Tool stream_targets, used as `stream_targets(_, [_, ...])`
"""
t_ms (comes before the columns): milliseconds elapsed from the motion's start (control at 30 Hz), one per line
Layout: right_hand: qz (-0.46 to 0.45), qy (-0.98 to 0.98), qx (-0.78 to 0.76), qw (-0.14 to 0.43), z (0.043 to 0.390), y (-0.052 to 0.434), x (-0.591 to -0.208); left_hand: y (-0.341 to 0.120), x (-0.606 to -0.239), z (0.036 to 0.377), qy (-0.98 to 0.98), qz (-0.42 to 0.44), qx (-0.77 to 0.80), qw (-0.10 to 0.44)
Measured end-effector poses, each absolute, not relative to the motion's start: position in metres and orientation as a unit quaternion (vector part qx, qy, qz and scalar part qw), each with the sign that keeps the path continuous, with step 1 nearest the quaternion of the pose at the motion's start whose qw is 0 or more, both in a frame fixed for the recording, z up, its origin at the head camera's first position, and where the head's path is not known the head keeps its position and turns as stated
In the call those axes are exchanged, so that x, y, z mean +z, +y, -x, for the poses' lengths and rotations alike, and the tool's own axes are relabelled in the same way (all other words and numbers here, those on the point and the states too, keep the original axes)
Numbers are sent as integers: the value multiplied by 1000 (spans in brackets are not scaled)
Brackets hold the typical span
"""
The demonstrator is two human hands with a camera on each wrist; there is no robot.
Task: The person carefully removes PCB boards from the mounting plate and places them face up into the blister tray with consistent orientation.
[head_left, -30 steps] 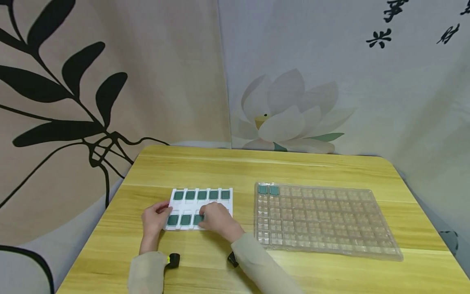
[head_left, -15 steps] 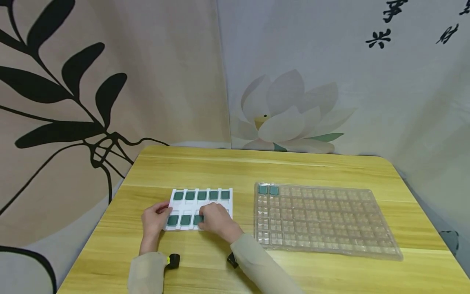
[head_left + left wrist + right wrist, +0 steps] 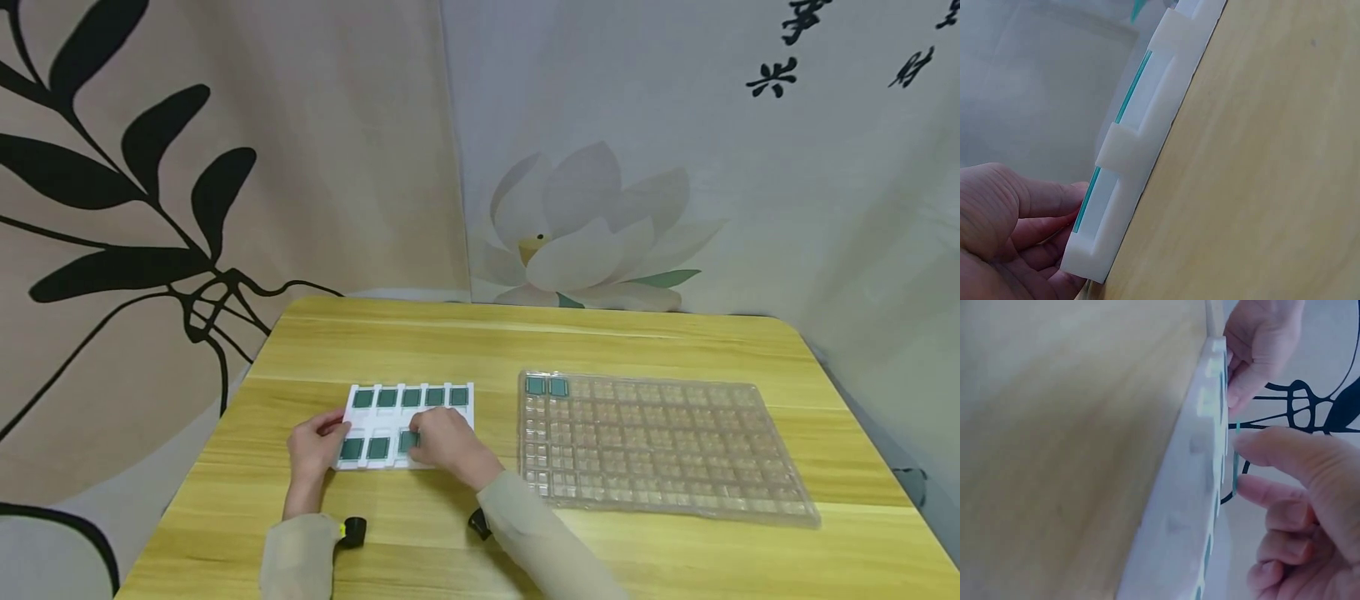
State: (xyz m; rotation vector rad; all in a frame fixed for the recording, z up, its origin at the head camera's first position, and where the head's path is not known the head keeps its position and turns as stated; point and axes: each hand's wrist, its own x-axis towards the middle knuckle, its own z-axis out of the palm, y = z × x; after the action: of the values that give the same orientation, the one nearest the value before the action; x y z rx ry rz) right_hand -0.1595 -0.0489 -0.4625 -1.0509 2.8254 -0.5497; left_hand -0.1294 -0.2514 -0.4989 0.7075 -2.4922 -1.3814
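A white tray point(image 3: 375, 420) with two rows of thin green square plates point(image 3: 387, 398) lies at the left of the table. My left hand point(image 3: 311, 450) holds its left end; in the left wrist view the thumb point(image 3: 1054, 199) rests against that end. Between thumb and index finger of my right hand point(image 3: 452, 447) a green square plate point(image 3: 407, 440) is pinched, just above the front row. Edge-on in the right wrist view, this plate point(image 3: 1235, 472) stands apart from the tray point(image 3: 1175, 506). The right hand hides the front row's right end.
To the right lies a large clear plastic tray point(image 3: 765, 520) divided into many small cells. Two green squares point(image 3: 558, 387) sit in its far left cells. Both trays rest on a wooden table point(image 3: 480, 342), with a printed curtain point(image 3: 360, 167) behind it.
The pinched green plate has come up out of its slot in the front row and shifted slightly right with my right hand. My left hand stays at the tray's end.
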Motion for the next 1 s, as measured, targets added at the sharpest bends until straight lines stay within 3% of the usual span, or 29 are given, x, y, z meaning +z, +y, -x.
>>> stream_targets(400, [305,911,-265,83,167,-22,-456,-251,-498,131,-844,-235,-469,109])
stream_targets(1000, [293,906,-299,59,180,19,-453,-253,-499,128,-850,-229,-462,112])
